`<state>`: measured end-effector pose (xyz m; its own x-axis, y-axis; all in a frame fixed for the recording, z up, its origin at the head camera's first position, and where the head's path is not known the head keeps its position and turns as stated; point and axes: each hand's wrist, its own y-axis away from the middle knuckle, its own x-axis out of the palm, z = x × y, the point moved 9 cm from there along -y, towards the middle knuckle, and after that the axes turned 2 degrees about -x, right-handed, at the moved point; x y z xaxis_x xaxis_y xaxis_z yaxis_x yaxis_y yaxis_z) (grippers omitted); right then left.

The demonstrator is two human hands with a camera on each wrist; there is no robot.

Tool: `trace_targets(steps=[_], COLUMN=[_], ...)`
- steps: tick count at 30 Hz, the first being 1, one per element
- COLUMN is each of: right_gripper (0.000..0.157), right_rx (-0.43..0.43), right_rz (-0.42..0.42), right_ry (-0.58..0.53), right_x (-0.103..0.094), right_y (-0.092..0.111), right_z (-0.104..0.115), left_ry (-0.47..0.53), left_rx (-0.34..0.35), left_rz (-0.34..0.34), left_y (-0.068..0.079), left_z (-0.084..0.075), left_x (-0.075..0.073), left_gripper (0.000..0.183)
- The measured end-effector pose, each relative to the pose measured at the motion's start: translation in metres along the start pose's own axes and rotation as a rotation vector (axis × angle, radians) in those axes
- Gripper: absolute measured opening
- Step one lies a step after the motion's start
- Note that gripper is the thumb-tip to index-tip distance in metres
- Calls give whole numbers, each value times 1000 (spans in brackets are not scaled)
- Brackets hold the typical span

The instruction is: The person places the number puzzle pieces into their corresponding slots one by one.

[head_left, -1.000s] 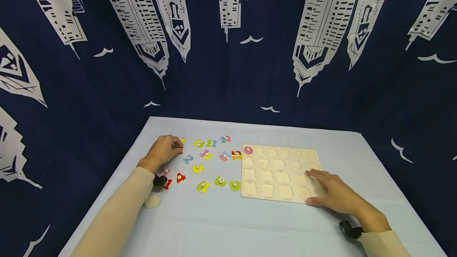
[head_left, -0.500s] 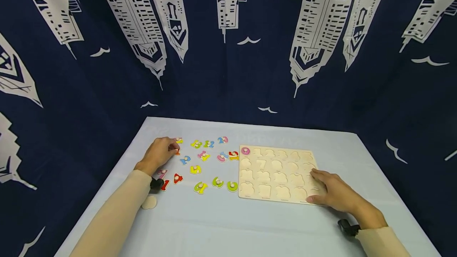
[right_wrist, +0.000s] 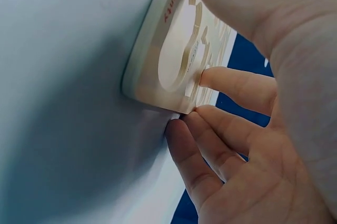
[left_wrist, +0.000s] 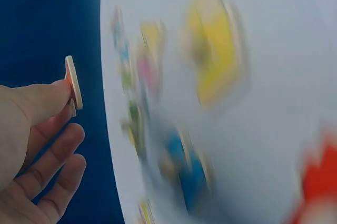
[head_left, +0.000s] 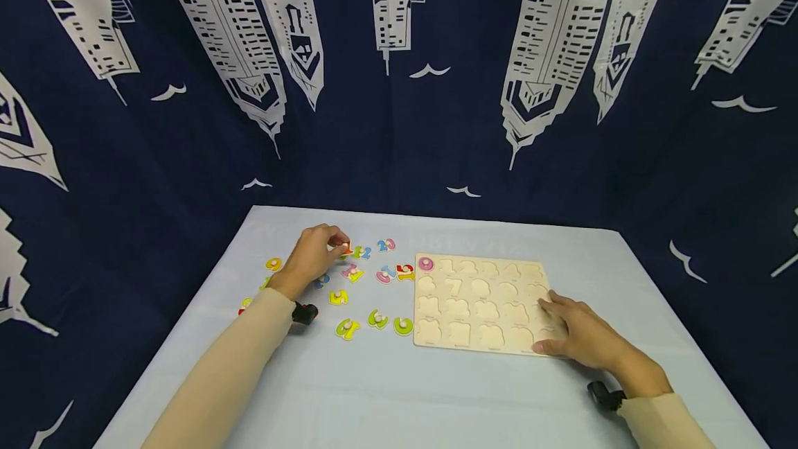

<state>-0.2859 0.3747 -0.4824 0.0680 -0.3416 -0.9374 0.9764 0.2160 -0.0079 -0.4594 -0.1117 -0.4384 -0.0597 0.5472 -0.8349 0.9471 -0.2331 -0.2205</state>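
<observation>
My left hand (head_left: 314, 255) pinches a small orange-red number puzzle piece (head_left: 347, 249) between thumb and forefinger, over the back left of the table. In the left wrist view that puzzle piece (left_wrist: 75, 83) is seen edge-on, so its digit is hidden. The wooden number board (head_left: 458, 346) lies flat, with a pink 0 (head_left: 426, 264) set in its back left corner and bare recesses elsewhere. At the board's right end rests my right hand (head_left: 576, 333), its thumb on the near edge. The right wrist view shows the forefinger (right_wrist: 237, 84) on the board's face, other fingers beside its edge.
Several loose number pieces lie left of the board, including a yellow 5 (head_left: 339, 297), a blue-and-pink 20 (head_left: 386, 244) and a yellow-orange 9 (head_left: 273, 264). My left forearm (head_left: 224, 366) hides part of the table. A dark blue patterned cloth (head_left: 399, 123) hangs behind.
My left hand has taken up the orange-red piece and moved right with it, uncovering the 9 on the left. The right hand stays at the board.
</observation>
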Motion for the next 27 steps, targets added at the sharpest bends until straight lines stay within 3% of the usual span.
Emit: trace_targets(steps=[8,16,22,27], right_gripper=[101,100,100,100], right_rx=[2,-3,-5,4], right_rz=[2,2,2,-9], right_ry=[-7,-10,-4,-12], right_x=[1,2,2,-1], right_y=[3,4,5,6], right_z=[-1,1,4,3], left_ry=[61,62,40,-4], left_rx=[88,158,216,195], left_rz=[77,133,169,164], left_y=[-16,-25,-29,-35], left_z=[-71,-124,-153,-160], left_x=[50,100,126,140], left_gripper=[11,8,7,5])
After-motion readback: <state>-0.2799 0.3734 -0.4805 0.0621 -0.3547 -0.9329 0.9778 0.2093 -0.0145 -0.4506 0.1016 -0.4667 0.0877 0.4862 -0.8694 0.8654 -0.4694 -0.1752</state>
